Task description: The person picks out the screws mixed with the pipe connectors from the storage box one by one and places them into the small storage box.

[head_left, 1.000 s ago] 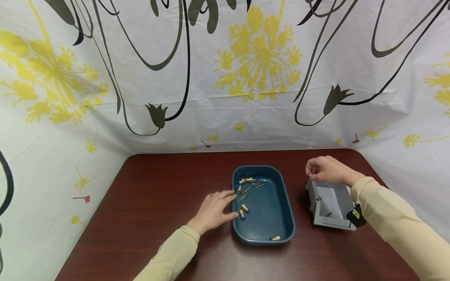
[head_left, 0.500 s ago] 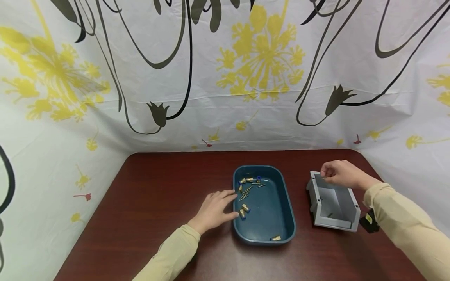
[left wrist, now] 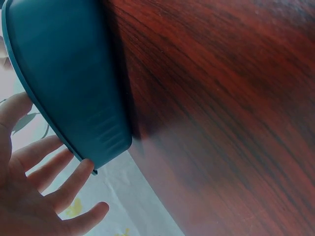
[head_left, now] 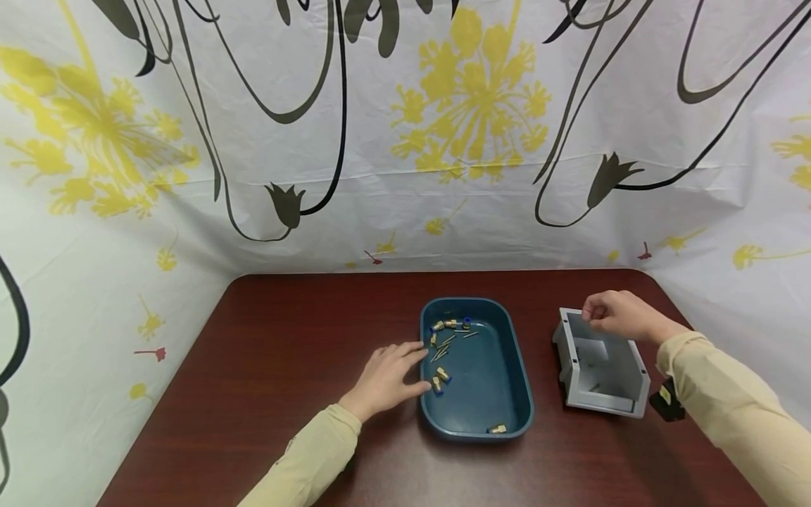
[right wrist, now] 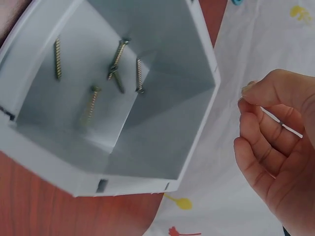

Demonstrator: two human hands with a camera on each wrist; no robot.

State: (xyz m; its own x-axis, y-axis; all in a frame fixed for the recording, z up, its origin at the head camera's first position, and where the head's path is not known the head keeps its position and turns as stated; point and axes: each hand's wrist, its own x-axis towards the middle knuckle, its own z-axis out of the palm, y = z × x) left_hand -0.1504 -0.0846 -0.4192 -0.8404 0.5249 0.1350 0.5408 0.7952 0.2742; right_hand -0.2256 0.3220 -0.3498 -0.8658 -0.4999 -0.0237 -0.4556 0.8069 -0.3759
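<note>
A: Where are the screws (right wrist: 58, 60)?

B: Several lie scattered on the floor of the grey bin (head_left: 603, 410), towards the right edge of the bench (head_left: 329, 317). Slim metal pieces (head_left: 440, 353), probably more of the same, lie towards the far left of the blue tray (head_left: 484, 373). Most of the brass fittings (head_left: 443, 374) are on that side too; one lies by the tray's near end.

A: And the hands?

B: The right hand (head_left: 617, 313) is above the bin's far end, fingers curled in, thumb tip against the forefinger; I see nothing between them. The left hand (head_left: 388, 377) has its fingers spread, tips at the tray's left rim, wrapped round nothing.

A: How would a screw handle?

B: Light, stiff and hardly fragile, I'd judge, but apt to roll on smooth plastic. Pinch across the shank just below the head, where the thread should give grip. Two in the bin touch or overlap, so one might drag the other.

A: Edges and room?

B: The bin's near wall is lowest, its far end taller. Only a narrow strip separates tray and bin; the widest stretch of bare wood runs from the tray to the bench's left edge.
</note>
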